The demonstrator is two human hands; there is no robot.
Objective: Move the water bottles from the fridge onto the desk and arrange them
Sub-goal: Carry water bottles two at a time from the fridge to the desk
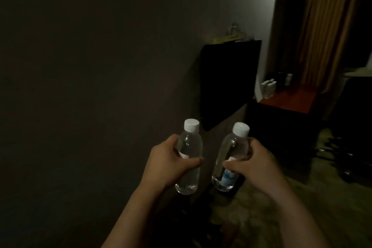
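Note:
I hold two clear water bottles with white caps in front of me in a dim room. My left hand [169,162] grips the left bottle [190,147] around its middle, cap up. My right hand [255,162] grips the right bottle [233,151], which leans slightly right and shows a blue label low down. Far off at the right stands a reddish-brown desk [291,99], and several water bottles [268,86] stand grouped at its back left corner. The fridge is not in view.
A dark flat screen [229,78] hangs on the wall ahead, with a paper bag [231,37] above it. Brown curtains [326,26] hang at the right. Dark objects [342,157] lie on the patterned carpet at the right. A plain dark wall fills the left.

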